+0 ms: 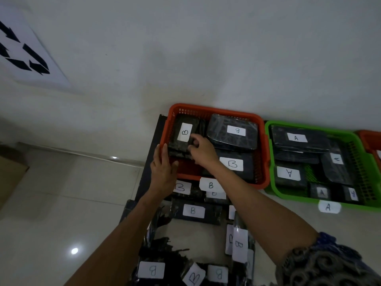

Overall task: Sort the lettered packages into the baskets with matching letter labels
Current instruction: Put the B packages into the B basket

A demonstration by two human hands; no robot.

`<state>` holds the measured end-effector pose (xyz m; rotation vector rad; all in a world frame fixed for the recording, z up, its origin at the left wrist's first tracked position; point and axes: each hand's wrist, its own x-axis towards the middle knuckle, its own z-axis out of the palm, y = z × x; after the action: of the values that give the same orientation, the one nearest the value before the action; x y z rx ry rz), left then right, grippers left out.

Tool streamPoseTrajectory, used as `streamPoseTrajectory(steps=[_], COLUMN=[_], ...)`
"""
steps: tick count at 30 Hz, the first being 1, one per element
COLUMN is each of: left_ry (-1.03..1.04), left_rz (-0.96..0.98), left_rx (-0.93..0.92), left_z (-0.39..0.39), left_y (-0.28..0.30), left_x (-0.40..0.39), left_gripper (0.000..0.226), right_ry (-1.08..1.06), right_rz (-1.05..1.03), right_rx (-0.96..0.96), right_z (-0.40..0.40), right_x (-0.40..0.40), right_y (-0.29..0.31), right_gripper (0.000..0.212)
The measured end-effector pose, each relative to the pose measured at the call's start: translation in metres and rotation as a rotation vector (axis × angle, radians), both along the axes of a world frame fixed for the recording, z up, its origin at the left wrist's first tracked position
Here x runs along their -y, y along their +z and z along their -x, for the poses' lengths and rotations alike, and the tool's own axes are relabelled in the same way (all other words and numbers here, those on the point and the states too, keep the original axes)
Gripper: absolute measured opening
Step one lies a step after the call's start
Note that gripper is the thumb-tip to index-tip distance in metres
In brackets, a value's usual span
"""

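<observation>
Black B package [181, 139] in both hands, long axis toward wall.

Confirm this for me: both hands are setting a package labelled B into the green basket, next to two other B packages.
Not quite. The head view shows the left hand and right hand setting the B package into the orange basket, not the green one. The green basket holds A packages.
</observation>
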<state>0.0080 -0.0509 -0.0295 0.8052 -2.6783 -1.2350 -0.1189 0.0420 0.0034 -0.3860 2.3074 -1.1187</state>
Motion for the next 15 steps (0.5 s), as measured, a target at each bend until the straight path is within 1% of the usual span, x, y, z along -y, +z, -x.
streamPoseTrajectory(steps=[3,6,7,11,13,15], left_ry=[-0.040,-0.068,-0.044,0.123,0.142,0.100], left_rz=[0.004,0.086,0.111,0.194,0.282,0.342], left_rx=[0.043,0.105,0.080,-0.183,-0.216,-0.165], left_z=[-0.002,-0.006,-0.010,-0.039,-0.056,-0.071], left_y=[0.002,0.003,0.004,0.004,0.001,-0.006], left_x=[0.003,0.004,0.001,-0.021,-0.031,-0.041], left_gripper=[0.069,0.066,0.062,0.036,0.025,0.019], right_ry=[-0.007,0.046,0.066,0.054,0.014,-0.021], right_rz=[0.069,0.121,0.132,0.146,0.156,0.139], right_rx=[0.013,0.059,0.076,0.163,0.205,0.243], right_z=[-0.020,-0.043,-0.051,-0.073,-0.084,-0.095], right_x=[-0.024,-0.057,-0.068,-0.114,-0.134,-0.147], right_y=[0.011,0.018,0.021,0.027,0.024,0.017], right_gripper=[0.030,0.018,0.016,0.014,0.015,0.016])
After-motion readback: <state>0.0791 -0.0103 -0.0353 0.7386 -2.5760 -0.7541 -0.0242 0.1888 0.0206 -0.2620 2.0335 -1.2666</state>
